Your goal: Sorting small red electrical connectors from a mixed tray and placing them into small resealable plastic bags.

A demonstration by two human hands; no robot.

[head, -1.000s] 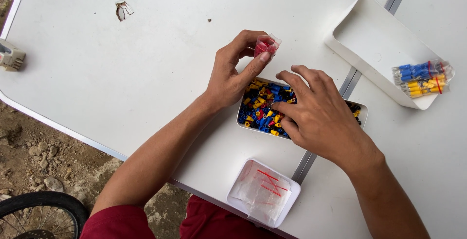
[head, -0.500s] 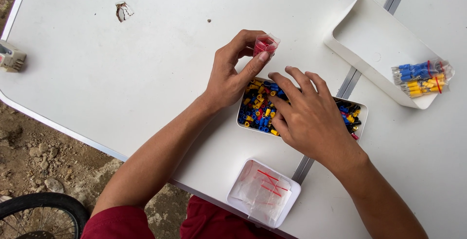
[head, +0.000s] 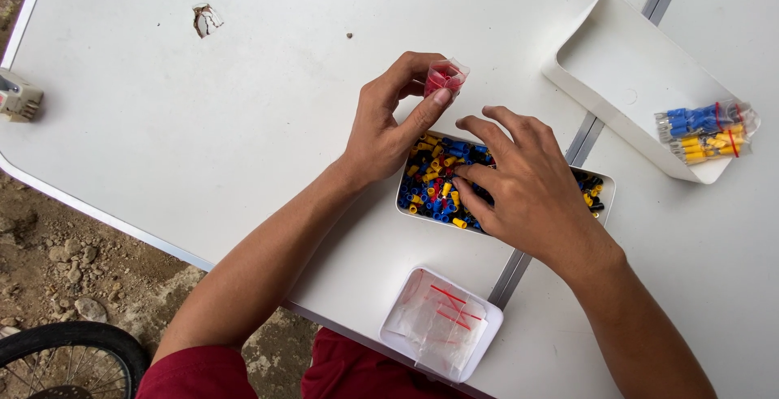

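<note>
My left hand (head: pixel 389 127) holds a small clear plastic bag (head: pixel 445 77) with red pieces in it, pinched between thumb and fingers just above a white tray (head: pixel 604 186). That tray is full of small blue, yellow, red and black connectors (head: pixel 434 178). My right hand (head: pixel 523 184) lies over the tray's middle, fingers spread and dipped into the connectors. Whether it has picked one up is hidden under the fingers.
A long white tray (head: pixel 617 70) at the right holds filled bags of blue (head: pixel 698 119) and yellow (head: pixel 710 146) connectors. A small white tray (head: pixel 487 318) with empty clear bags sits at the near edge. A small grey device (head: pixel 16 99) rests at the table's left edge.
My right hand has shifted left across the connector tray, fingers now spread among the pieces. The left hand keeps the small bag in the same place.
</note>
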